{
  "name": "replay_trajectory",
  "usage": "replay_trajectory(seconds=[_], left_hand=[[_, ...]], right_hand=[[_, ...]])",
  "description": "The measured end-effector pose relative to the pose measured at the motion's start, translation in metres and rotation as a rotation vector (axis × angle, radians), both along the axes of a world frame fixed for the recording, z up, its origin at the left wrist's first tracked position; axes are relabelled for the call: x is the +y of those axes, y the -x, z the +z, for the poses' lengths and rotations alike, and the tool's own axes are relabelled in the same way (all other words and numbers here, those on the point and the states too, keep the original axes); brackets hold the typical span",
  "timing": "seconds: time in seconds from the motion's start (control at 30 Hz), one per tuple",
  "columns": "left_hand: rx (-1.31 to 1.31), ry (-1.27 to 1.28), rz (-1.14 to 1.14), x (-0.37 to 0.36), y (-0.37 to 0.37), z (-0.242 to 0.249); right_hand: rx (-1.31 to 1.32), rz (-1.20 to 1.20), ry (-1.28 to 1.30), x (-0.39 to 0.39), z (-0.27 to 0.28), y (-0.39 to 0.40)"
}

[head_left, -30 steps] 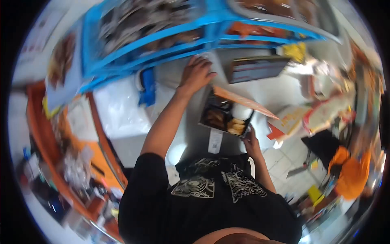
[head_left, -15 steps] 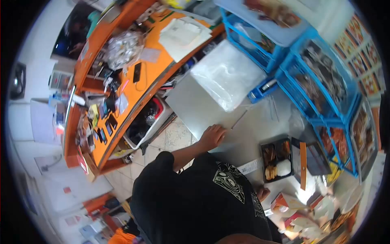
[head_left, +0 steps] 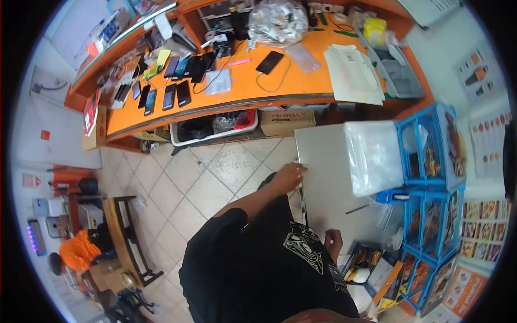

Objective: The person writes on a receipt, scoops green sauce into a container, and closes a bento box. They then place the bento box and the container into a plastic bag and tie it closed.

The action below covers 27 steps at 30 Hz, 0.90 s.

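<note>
My left hand (head_left: 292,176) is at the near-left edge of the metal table (head_left: 323,156), fingers loosely bent, nothing visible in them. My right hand (head_left: 333,242) is held low beside my body near the table's right part, fingers loosely apart and holding nothing visible. Close to it lies a black meal box (head_left: 362,262) with white rice and browned food in compartments. A stack of clear plastic bags (head_left: 374,157) lies at the table's far side. Beside it is a blue packet (head_left: 391,196). A thin dark stick (head_left: 357,209) lies on the metal.
Blue plastic baskets (head_left: 425,223) stand along the right side. An orange counter (head_left: 242,81) ahead carries several phones (head_left: 183,93) and papers (head_left: 353,72). Below is a white bin (head_left: 215,132) next to a cardboard box (head_left: 287,123). A person in orange (head_left: 79,251) is at the lower left.
The view has turned left, bringing the counter and floor ahead of me. My left hand has gone from lying on the tabletop to its edge. My right hand shows more fully.
</note>
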<state>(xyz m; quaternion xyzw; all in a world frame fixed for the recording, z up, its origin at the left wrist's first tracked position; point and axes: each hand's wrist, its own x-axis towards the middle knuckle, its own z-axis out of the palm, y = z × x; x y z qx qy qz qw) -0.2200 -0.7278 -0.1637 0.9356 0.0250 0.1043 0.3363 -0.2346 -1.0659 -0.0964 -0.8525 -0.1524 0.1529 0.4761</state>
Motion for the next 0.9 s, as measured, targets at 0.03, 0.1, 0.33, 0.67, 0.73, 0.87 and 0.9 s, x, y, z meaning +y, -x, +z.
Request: replay_trajectory(seconds=[0.03,0.1,0.33,0.67,0.73,0.87,0.9], left_hand=[[0.012,0.026,0.150,0.023,0.012,0.015],[0.041,0.049,0.405,0.079,0.042,0.022],[-0.354,0.358,1.535,0.345,0.132,-0.052],[-0.867,0.843,2.195,0.526,0.147,-0.029],[-0.898,0.868,2.074,0.525,0.153,-0.042],[-0.779,0.824,2.072,0.517,0.150,-0.037],[-0.676,0.851,2.086,0.518,0.151,-0.033]], right_hand=[[-0.006,0.093,0.019,0.025,0.002,-0.018],[-0.026,0.201,0.042,0.079,0.005,-0.056],[-0.046,0.722,0.074,0.344,0.033,-0.178],[-0.762,1.041,-0.154,0.894,0.017,-0.301],[-0.768,0.959,-0.020,0.969,0.035,-0.307],[-1.175,1.136,0.566,1.071,0.028,-0.342],[-1.217,1.223,0.748,1.086,0.022,-0.347]])
